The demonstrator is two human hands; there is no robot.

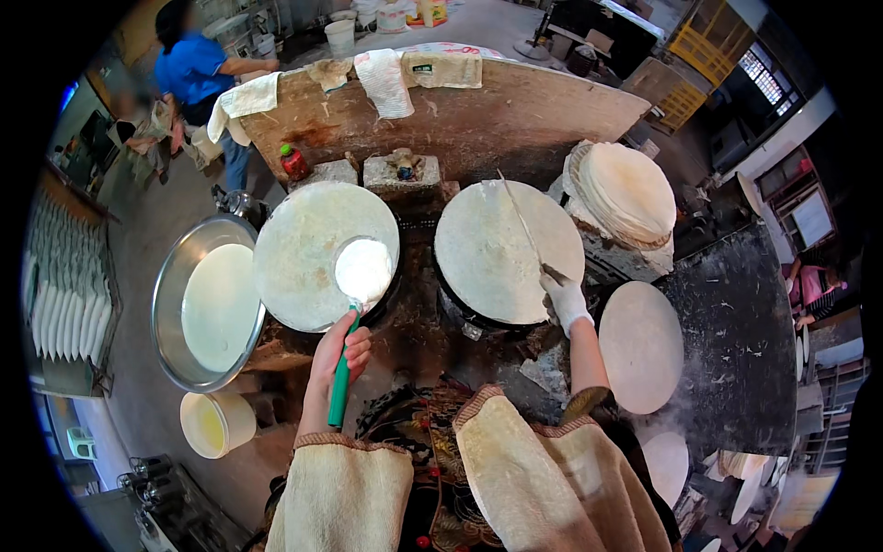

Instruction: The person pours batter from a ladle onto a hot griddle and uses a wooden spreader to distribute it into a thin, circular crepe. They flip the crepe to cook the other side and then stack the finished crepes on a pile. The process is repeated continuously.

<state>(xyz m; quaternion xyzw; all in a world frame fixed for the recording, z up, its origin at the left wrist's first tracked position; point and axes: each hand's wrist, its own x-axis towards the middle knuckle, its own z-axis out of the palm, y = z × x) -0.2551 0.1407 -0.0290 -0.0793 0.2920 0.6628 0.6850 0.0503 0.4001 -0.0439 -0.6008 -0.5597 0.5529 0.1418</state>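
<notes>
My left hand [336, 354] grips a green-handled ladle [361, 269] full of white batter above the left round griddle [308, 239]. My right hand [566, 296], in a white glove with a dark stain, is closed on a long thin stick [520, 216] that lies across the right round griddle [478, 248]. Left of the griddles sits a wide steel bowl [166, 304] of pale batter. A stack of round pale sheets [625, 189] rests at the back right, and a single round sheet [639, 345] lies beside my right arm.
A stained board [552, 101] with draped cloths stands behind the griddles. A red bottle [293, 164] is in front of it. A bucket [216, 423] stands lower left, a dark table [736, 331] at right. A person in blue [189, 69] is at upper left, another [809, 290] at far right.
</notes>
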